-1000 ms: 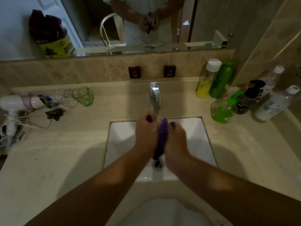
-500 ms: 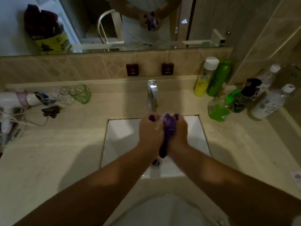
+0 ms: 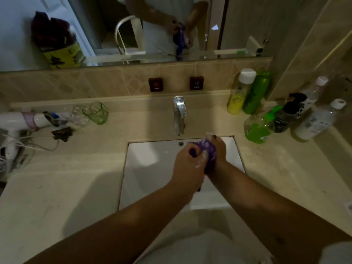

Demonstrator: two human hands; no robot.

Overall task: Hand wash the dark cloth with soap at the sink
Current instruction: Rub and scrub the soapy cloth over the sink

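Two bare forearms rise from the lower edge of the frame and converge just right of its centre. The left forearm enters from the lower left and slants up to the right; the right forearm enters from the lower right and slants up to the left. The left hand (image 3: 187, 164) shows its back to the camera, knuckles up, fingers curled inward, with white lather on the knuckles and thumb side. The right hand (image 3: 219, 153) sits just beside it and slightly higher in the frame, fingers bent, one dark-nailed fingertip raised at its top. Both hands grip the soapy, bunched dark purple cloth (image 3: 206, 149) pressed between them.
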